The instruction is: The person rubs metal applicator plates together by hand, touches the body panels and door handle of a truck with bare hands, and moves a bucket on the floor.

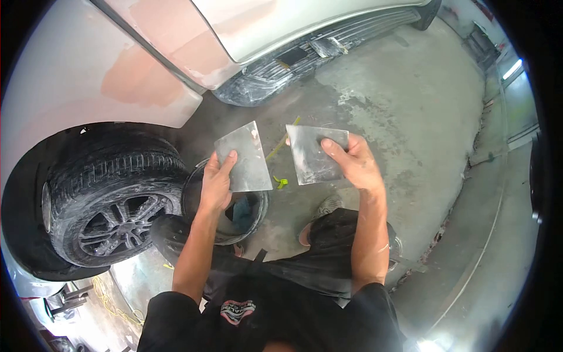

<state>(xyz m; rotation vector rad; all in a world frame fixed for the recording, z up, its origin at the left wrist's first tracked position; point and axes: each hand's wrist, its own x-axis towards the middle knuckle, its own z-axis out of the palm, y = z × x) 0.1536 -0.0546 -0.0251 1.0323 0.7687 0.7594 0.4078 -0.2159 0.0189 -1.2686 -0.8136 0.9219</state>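
My left hand (218,179) pinches a grey, square-cut sheet that looks like sandpaper (246,161), with the thumb flat on its face. A second grey sheet of the same look (314,158), smeared with pale dust, is gripped at its right edge by my right hand (353,161). The two sheets are held apart, side by side, above the floor. Under my left hand stands a dark round bucket (262,214) with a bluish cloth (241,212) inside. Fingers behind both sheets are mostly hidden.
A car body with pinkish filler patches (143,76) rises at the upper left, above a dusty wheel (123,223). Its running board (264,82) carries a dark piece (292,56) and a silvery wrapper (328,47). A yellow-green scrap (281,183) lies on the concrete floor (410,105).
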